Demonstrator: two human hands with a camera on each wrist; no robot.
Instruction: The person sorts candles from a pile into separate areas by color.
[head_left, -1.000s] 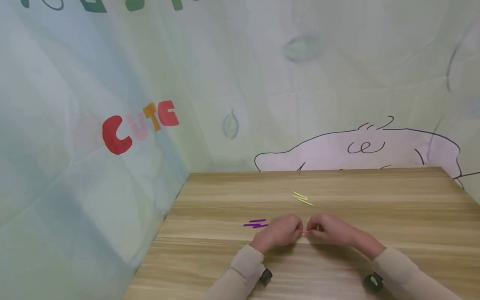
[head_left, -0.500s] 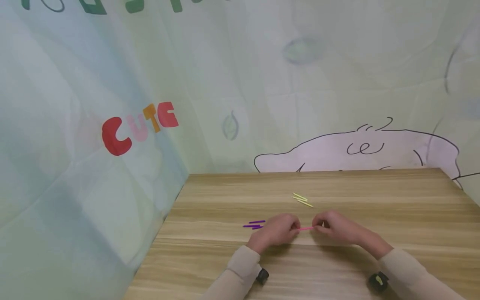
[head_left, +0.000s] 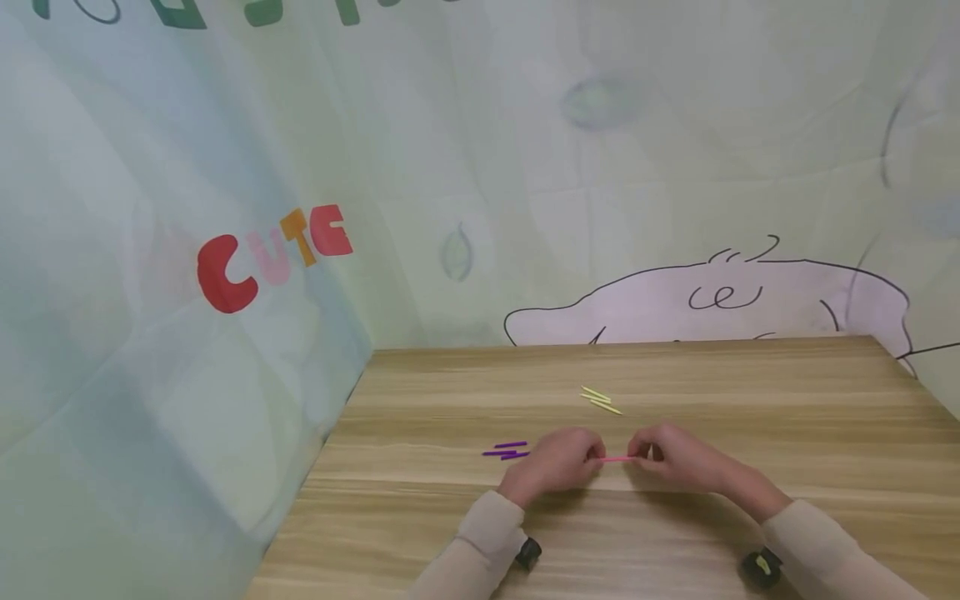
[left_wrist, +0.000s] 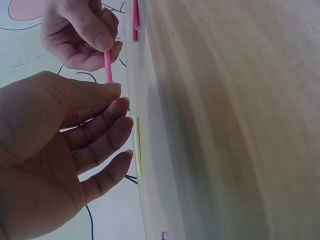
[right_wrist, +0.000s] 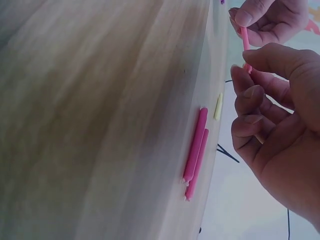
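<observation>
Between my two hands runs a slim pink candle (head_left: pixel 617 459), held level just above the table. My left hand (head_left: pixel 558 460) pinches its left end with thumb and fingertips; the right hand (head_left: pixel 678 458) pinches the other end the same way. A small wick-like tip shows by the right fingertips in the right wrist view. Two more pink candles (right_wrist: pixel 196 145) lie side by side on the table near my right hand; that hand hides them in the head view. Several purple candles (head_left: pixel 510 445) lie just left of my left hand, one partly covered by it.
Several pale yellow candles (head_left: pixel 600 402) lie farther back on the wood-grain table (head_left: pixel 420 392). A printed cloth (head_left: pixel 450 125) hangs behind and to the left of the table. Each wrist wears a small black camera (head_left: pixel 528 553).
My hands have drawn apart, the right one moving rightward, so a longer stretch of the pink candle shows between them. The purple and yellow candles have stayed in place.
</observation>
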